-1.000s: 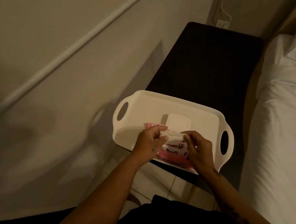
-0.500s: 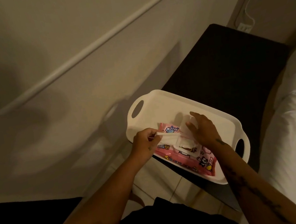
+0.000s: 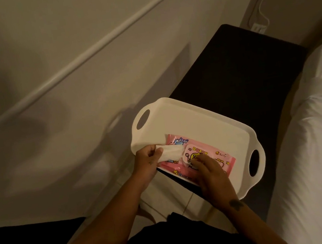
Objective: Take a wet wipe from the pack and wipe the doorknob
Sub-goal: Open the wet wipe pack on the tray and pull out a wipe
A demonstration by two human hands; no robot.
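A pink pack of wet wipes (image 3: pixel 221 154) lies in a white tray (image 3: pixel 192 117) with two handle holes. My left hand (image 3: pixel 148 163) pinches a white wet wipe (image 3: pixel 171 153) that stretches from the pack's left part toward my fingers. My right hand (image 3: pixel 209 172) rests flat on the pack's closed flap lid, fingers pressing down on it. No doorknob is in view.
The tray sits on a dark bedside table (image 3: pixel 237 68), its near edge hanging over the table's front. A bed with white sheets (image 3: pixel 317 140) is at the right. A beige wall (image 3: pixel 62 53) with a white pipe is at the left. A wall socket (image 3: pixel 257 27) is behind the table.
My right hand has moved from the raised flap down onto the pack, and the flap is now shut. My left hand has kept hold of the wipe, now drawn out to the left.
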